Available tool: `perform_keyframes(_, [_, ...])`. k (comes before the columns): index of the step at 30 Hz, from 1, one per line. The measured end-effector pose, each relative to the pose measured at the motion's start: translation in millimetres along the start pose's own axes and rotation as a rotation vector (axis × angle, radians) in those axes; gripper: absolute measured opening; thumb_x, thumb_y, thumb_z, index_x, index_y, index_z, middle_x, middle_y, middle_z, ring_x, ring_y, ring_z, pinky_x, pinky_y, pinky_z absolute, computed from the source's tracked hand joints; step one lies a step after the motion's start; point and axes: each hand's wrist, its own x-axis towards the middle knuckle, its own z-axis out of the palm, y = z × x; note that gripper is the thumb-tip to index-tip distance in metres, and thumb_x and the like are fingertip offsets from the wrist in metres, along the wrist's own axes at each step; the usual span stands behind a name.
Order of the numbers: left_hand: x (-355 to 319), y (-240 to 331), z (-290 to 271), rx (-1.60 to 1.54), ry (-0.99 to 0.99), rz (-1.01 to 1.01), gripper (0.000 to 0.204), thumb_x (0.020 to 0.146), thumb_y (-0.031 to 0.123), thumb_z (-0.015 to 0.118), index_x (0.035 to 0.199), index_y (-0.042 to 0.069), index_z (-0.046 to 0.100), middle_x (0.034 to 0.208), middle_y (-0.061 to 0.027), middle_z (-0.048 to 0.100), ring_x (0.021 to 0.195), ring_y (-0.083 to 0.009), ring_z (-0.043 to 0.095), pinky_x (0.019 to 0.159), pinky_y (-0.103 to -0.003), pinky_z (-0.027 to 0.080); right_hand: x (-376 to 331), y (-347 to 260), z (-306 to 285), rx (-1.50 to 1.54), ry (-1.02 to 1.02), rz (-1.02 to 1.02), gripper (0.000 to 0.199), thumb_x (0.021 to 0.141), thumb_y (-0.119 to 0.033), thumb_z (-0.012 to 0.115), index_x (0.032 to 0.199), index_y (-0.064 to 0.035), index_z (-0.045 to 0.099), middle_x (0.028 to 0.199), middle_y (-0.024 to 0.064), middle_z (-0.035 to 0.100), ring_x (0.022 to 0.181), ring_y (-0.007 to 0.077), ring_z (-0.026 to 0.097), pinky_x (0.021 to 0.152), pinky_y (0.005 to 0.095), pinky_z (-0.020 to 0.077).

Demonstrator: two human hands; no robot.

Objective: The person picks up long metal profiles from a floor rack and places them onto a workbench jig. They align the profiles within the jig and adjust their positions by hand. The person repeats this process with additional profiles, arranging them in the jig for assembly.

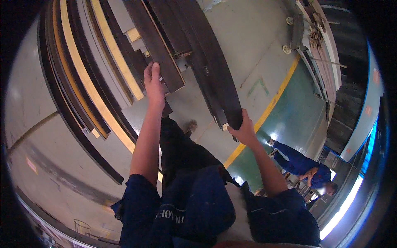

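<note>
My right hand [245, 130] is closed round the near end of a long, dark brown board [213, 66], its thumb by a small pale block [225, 126] at that end. This board runs away from me toward the upper left. My left hand [154, 86] is at the left edge of another dark brown board [159, 45], near that board's end. The left fingers are bent against this edge and partly hidden, and the hand looks closed on it. Beyond the left fingertips, a pale wood block [132, 34] shows among the boards.
Several long strips, dark, grey and pale yellow [78, 53], lie at my left. A yellow floor line [264, 115] runs along my right. Stacked boards [326, 49] and a wheeled cart [294, 35] stand at the far right. Another person [304, 165] in dark blue is at the right.
</note>
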Motion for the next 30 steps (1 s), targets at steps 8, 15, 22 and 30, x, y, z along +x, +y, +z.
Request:
perform_keyframes(8, [-3.0,4.9,10.8,0.158,-0.215,0.004,0.071,0.092,0.041,0.077,0.137,-0.007,0.048,0.128,-0.0173,0.064,0.114,-0.0228,0.061,0.101,-0.034,0.047,2.7,8.5,-1.1,0.057,0.001,-0.027,0.072,0.074,-0.026,0.085,0.13,-0.0051,0.045,0.105,0.0255,0.069,0.099,0.0458,0.068,0.085,0.051,0.0541])
perform_keyframes(15, [3.3,9.7,6.6,0.243,-0.212,-0.122,0.076,0.088,0.05,0.077,0.138,0.002,0.049,0.123,-0.0133,0.064,0.103,-0.0217,0.066,0.082,-0.032,0.053,2.1,6.6,-9.3,0.137,-0.008,-0.02,0.07,0.071,-0.023,0.085,0.127,-0.0022,0.047,0.105,0.0247,0.068,0.098,0.0414,0.069,0.086,0.0456,0.0541])
perform_keyframes(22, [5.8,2.9,7.2,0.2,-0.234,-0.123,0.079,0.087,0.05,0.079,0.14,0.0,0.047,0.128,-0.0144,0.062,0.115,-0.0219,0.062,0.094,-0.036,0.05,-20.2,-3.6,-43.9,0.051,0.049,-0.058,0.072,0.07,-0.022,0.085,0.129,-0.0041,0.048,0.105,0.0217,0.067,0.098,0.0399,0.069,0.086,0.048,0.054])
perform_keyframes(30, [0.1,-1.5,1.1,0.297,-0.164,0.0,0.081,0.086,0.045,0.081,0.141,-0.002,0.046,0.125,-0.0155,0.062,0.108,-0.0206,0.063,0.089,-0.033,0.051,-34.1,-10.3,-89.0,0.037,-0.001,-0.025,0.072,0.071,-0.016,0.085,0.131,0.0008,0.049,0.111,0.0123,0.063,0.102,0.021,0.061,0.094,0.0377,0.0502])
